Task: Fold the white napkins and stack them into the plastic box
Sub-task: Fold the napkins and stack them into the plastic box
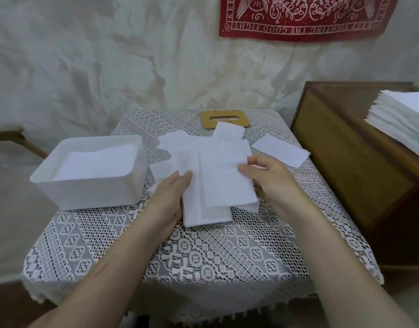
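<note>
On the lace tablecloth [203, 252], head view only, 1 frame.

Containers first:
- White plastic box [90, 185] sits at the table's left edge with its top open. It holds a stack of white napkins [92, 164], flat, with the top sheet just below the rim. We can't read the count.
- Wooden board with a slot [225, 118] lies flat at the far edge. Its near corner is covered by a napkin from the loose pile.
- Wooden cabinet [345, 150] stands beside the table on the right and carries a tall stack of flat napkins [402, 119], cut off by the frame edge.

Work area:
- Loose pile [180, 143] of folded sheets lies mid-table, overlapping at odd angles, right of the box.
- Folded napkins [218, 185], at least 2 overlapped, are between our hands, nearer us than that pile.
- Our left hand [173, 197] clamps their left edge, thumb on top, fingers underneath and hidden.
- Our right hand [274, 183] clamps the right edge, thumb pressed on top, fingers curled at the side.
- We can't tell whether they are lifted or resting on the cloth.
- 1 single folded napkin [281, 152] lies apart, near the table's right edge.

Background: red printed cloth [305, 17] hangs on the wall.
</note>
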{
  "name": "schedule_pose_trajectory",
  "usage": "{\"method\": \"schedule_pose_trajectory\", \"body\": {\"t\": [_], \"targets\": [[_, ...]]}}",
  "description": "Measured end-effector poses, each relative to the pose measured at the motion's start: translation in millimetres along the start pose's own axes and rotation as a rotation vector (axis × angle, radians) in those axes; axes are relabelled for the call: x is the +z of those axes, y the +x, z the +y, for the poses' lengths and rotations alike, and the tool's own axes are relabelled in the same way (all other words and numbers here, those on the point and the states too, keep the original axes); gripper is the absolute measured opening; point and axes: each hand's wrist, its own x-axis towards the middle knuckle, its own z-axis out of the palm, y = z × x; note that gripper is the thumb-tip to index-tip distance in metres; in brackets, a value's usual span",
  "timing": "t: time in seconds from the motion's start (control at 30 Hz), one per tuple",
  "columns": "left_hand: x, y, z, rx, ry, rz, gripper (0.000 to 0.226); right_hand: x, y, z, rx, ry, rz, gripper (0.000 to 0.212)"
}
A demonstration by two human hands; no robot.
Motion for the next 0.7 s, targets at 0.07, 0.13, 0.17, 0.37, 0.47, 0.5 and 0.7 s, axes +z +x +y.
{"method": "schedule_pose_trajectory", "body": {"t": [0.07,0.13,0.17,0.37,0.47,0.5,0.7], "targets": [[2.5,0.1,0.3,0.0,-0.012,-0.006,0.022,6.2,-0.4,2.2,0.005,-0.078,0.006,0.012],[3.2,0.9,-0.2,0.0,-0.019,-0.012,0.025,11.0,1.1,3.9,-0.014,-0.155,0.057,0.019],[3.3,1.3,-0.7,-0.002,-0.021,-0.011,0.027,13.3,1.7,4.3,-0.022,-0.179,0.087,0.018],[5.4,2.9,-2.3,-0.01,-0.058,0.001,0.036,18.9,3.2,4.1,-0.016,-0.152,0.086,0.012],[6.2,1.1,-0.3,-0.024,-0.085,-0.001,0.038,22.9,1.9,5.9,-0.015,-0.114,0.04,0.011],[6.2,0.6,0.1,-0.026,-0.089,-0.006,0.039,24.7,1.5,6.0,-0.012,-0.105,0.034,0.011],[6.4,-0.6,0.5,-0.028,-0.099,-0.006,0.04,30.6,-1.2,3.7,-0.015,-0.096,0.011,0.009]]}}
